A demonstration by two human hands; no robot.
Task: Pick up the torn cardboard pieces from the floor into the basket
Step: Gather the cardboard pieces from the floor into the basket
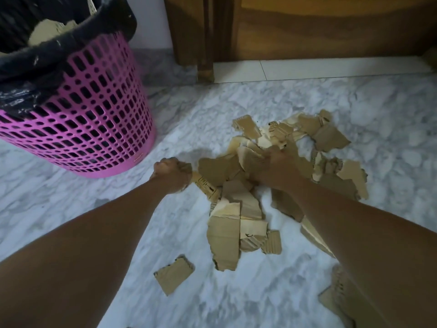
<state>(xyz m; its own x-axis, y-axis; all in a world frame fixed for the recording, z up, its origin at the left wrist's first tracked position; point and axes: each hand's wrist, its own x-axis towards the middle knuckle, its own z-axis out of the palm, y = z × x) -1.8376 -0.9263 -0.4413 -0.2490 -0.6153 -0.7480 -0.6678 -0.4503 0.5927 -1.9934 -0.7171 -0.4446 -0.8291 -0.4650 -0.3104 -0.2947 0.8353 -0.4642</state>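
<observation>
Both forearms reach down: left hand (173, 172) fisted on a printed strip; right hand (272, 168) fingers buried, grip indeterminate, in torn brown cardboard pieces (236, 207) — judged light, stiff; grasp by edges.

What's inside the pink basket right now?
The pink basket is lined with a black bag. A few pale cardboard pieces show near the top of the opening. Anything deeper is hidden by the bag and the rim.
</observation>
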